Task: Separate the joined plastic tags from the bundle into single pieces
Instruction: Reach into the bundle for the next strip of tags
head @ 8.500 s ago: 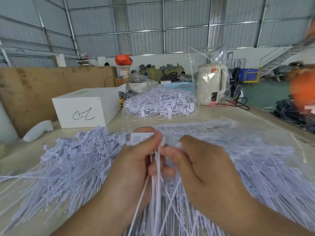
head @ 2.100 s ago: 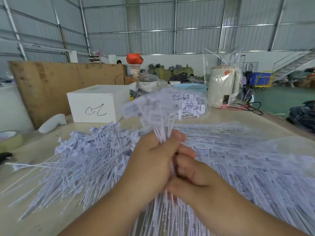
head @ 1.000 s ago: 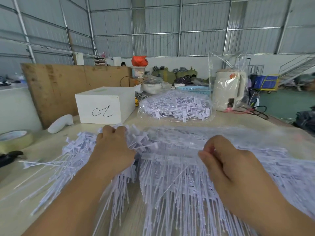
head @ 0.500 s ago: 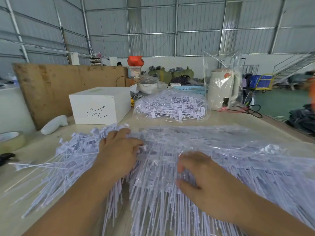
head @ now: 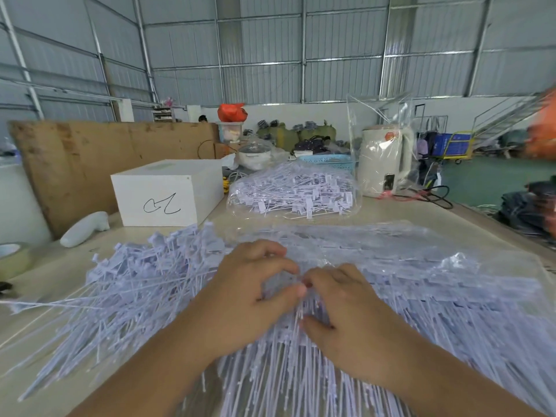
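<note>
Head view: both hands' curled fingers [head: 272,291] hide their grip on tags [head: 436,296]

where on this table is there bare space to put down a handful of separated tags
Bare tabletop shows at the left, between the tape roll and the loose tag pile, and in front of the white box. The middle and right are crowded with bagged tags.

Pale lilac tags [head: 141,284]; white box [head: 168,191], black scribble; orange bag [head: 231,112].
</note>
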Demonstrator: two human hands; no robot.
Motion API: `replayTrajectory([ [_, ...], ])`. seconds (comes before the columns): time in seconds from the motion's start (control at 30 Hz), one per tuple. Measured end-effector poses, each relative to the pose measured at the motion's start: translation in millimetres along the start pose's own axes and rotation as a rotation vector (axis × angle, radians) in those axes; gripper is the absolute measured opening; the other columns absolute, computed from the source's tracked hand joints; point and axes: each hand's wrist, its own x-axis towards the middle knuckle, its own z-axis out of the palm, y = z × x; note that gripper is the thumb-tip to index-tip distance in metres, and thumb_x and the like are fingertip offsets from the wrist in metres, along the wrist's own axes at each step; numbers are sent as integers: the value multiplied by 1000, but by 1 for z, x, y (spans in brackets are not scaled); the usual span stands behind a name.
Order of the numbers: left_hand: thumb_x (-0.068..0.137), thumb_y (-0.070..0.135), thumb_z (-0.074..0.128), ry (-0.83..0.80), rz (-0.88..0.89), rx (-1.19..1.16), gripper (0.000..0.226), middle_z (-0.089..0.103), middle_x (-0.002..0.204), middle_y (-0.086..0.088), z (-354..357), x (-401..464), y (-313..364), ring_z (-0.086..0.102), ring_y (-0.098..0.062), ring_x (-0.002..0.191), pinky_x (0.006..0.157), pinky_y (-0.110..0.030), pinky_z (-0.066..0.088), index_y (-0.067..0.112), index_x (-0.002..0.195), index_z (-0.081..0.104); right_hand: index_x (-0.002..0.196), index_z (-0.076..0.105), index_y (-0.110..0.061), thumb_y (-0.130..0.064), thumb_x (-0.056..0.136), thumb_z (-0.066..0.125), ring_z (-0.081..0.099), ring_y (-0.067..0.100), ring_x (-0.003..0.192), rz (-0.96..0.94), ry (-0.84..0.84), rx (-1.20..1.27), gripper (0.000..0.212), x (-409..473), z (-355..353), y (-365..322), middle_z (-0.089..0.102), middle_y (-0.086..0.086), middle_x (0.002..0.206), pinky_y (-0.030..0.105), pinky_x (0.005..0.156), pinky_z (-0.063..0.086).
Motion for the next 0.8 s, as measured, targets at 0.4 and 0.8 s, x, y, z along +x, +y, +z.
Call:
replayTrajectory([
  [0.4,73,41,80,-104,-37,-199,45,49,121,30,-9,1,-4,42,11,120,96,-1,25,43,113,60,121,39,-35,-48,80,62,22,6,104,65,98,9,49,3,-9,-7,34,-21,109,23,90,24],
  [0.8,93,2,52,143,-107,-146,51,49,115,23,-2,3,-14,44,12,110,81,3,31,51,104,43,100,67,-21,-32,83,62,34,12,82,-14,333,52,21,0,-33,-9,46,-12,86,29,74,29],
])
